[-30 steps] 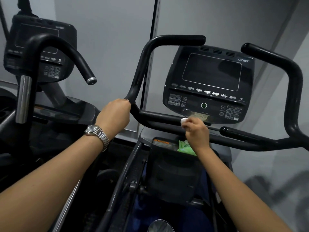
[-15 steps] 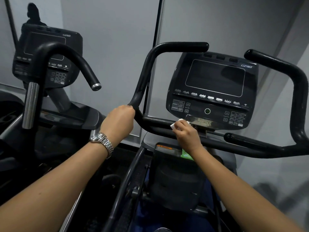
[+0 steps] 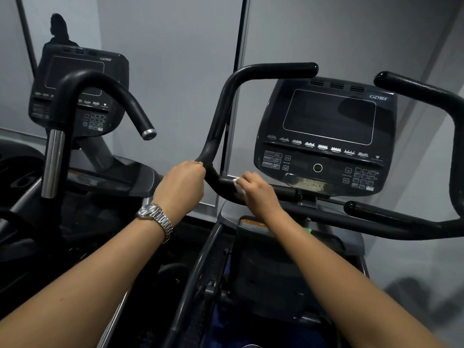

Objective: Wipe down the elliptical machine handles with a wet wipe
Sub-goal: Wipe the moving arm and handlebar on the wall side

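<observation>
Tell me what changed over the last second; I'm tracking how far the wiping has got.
The right hand slid the wet wipe leftward along the short black handle bar, from below the console toward the bend by the left hand. The left hand kept its grip on the long handle. Nothing was let go.

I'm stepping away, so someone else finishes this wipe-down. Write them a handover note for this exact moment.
Left hand: closed around the bend of the left handle, bracing it; no wipe in it.
Right hand: fingers pressing the white wet wipe onto the short inner grip bar below the console.
Done: cannot tell which parts are already clean; the wipe sits at the left end of that bar.
Left: probably the upper left handle, the right handle and the right inner grip, none touched by a hand now.
</observation>
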The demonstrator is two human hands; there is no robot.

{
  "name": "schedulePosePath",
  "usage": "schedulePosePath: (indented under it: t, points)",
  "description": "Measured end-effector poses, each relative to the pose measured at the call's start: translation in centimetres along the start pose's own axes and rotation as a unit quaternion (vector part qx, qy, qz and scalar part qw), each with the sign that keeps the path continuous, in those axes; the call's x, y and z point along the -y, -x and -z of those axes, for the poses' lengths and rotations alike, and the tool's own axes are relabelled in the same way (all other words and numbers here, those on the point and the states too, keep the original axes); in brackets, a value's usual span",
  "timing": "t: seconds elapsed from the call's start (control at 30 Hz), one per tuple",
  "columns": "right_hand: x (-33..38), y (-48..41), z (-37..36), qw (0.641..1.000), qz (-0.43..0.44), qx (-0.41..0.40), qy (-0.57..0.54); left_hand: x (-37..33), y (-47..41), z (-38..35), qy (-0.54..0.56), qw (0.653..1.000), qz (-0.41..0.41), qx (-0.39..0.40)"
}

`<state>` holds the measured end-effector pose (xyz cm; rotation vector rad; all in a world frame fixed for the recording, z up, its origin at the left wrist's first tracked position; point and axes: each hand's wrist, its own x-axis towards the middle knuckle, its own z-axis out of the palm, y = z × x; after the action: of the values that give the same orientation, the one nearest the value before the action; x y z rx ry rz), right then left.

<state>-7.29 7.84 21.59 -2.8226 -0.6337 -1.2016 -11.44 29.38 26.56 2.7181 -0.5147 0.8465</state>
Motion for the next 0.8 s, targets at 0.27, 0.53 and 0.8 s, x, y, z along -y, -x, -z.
schedulePosePath:
  t: [0.27,0.53,0.8]
  points:
    - [-4.1,4.2,3.9,0.991,-0.127,-0.030,0.000,-0.2,0.1,0.3,0.023,1.000,0.008,0.000]
    - [-0.9,0.4,1.8,0.990,-0.136,0.002,-0.036,-0.2,0.2,0.4,0.034,0.999,0.009,-0.003]
    - [2.8,-4.4,-0.4,0.987,-0.101,0.112,-0.058,-0.2,0.1,0.2,0.023,1.000,0.012,0.005]
